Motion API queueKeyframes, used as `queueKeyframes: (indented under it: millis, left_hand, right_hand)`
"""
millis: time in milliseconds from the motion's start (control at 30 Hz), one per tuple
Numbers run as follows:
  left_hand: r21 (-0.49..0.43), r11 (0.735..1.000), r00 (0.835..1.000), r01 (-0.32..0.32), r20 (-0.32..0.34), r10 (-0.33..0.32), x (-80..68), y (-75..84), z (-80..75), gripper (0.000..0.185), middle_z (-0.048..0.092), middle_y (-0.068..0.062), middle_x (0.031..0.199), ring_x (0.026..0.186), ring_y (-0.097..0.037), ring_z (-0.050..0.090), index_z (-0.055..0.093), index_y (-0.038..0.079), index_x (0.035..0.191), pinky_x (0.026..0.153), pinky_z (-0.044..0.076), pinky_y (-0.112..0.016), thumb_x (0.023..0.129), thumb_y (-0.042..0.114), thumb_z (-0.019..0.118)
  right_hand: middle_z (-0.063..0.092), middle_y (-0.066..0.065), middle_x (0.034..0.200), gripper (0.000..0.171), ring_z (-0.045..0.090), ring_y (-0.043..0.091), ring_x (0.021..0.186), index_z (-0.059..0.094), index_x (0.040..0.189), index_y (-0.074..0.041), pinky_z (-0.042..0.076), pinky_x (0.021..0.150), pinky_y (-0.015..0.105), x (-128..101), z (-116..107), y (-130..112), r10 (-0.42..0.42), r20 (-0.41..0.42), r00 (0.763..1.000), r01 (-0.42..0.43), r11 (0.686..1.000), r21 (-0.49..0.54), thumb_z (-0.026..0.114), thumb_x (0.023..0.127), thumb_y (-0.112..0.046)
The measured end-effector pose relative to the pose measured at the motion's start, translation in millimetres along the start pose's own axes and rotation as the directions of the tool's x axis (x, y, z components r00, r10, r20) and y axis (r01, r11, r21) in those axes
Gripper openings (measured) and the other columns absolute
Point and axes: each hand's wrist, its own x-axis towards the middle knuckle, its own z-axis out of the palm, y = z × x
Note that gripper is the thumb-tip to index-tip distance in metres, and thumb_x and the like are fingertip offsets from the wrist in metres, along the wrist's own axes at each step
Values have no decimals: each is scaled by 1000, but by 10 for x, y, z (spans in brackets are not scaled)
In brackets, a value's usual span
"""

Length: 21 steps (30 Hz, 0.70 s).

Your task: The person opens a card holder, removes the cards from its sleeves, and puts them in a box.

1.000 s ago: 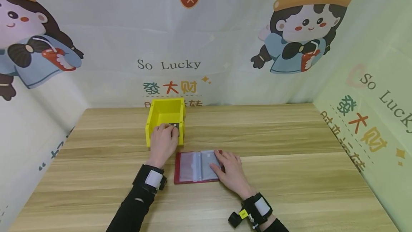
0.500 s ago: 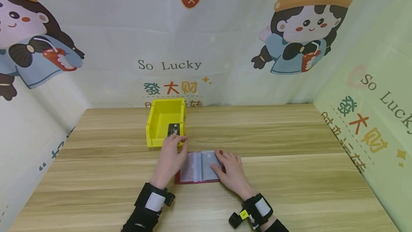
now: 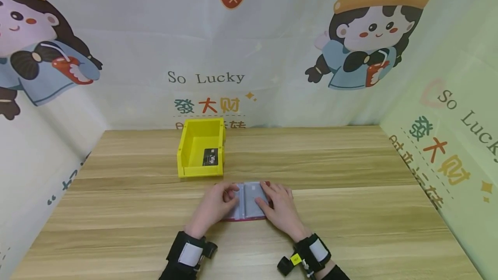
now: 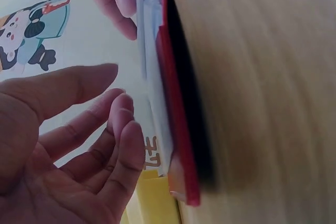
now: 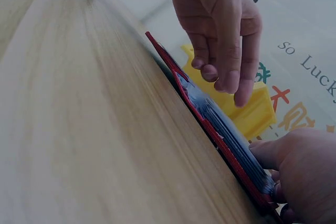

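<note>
Left hand (image 3: 216,204) hovers over the left page of the red card album (image 3: 249,200), fingers loosely bent, gripping nothing. Right hand (image 3: 281,206) lies flat on the album's right page, fingers straight, pressing it down. Album lies open on the wooden surface (image 3: 350,193), just in front of the yellow bin (image 3: 201,148). Black card (image 3: 210,157) sits inside the bin, against its near wall.
</note>
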Motion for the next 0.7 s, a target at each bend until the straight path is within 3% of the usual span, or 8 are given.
queueKeyframes:
  millis: [200, 500, 700]
  left_hand:
    - [-61, 997, 997, 45, 69, -41, 13, -40, 38, 33, 61, -6, 90, 81, -16, 53, 68, 1, 117, 71, 46, -25, 85, 4, 77]
    - [-129, 992, 995, 11, 100, 2, 15, -99, 44, 35, 61, -8, 92, 80, -17, 50, 67, -1, 119, 68, 41, -22, 85, -2, 74]
    - [-116, 993, 994, -14, 108, 27, 1, -128, 80, 33, 62, -8, 93, 82, -17, 51, 68, 1, 118, 70, 42, -24, 85, -4, 71]
  right_hand:
    - [70, 11, 115, 49, 56, 23, 99, 61, 135, 2, 34, 92, 43, 5, -2, 6, 6, -1, 1000, -6, 1000, 6, 69, 95, -25]
    - [67, 15, 116, 50, 58, 28, 106, 60, 134, 4, 37, 92, 45, 11, -3, -11, 25, -33, 999, -25, 1000, 3, 68, 94, -25]
    - [66, 11, 106, 55, 56, 22, 93, 59, 137, 2, 36, 84, 38, 38, -6, -18, 33, -16, 999, -33, 999, -14, 68, 94, -31]
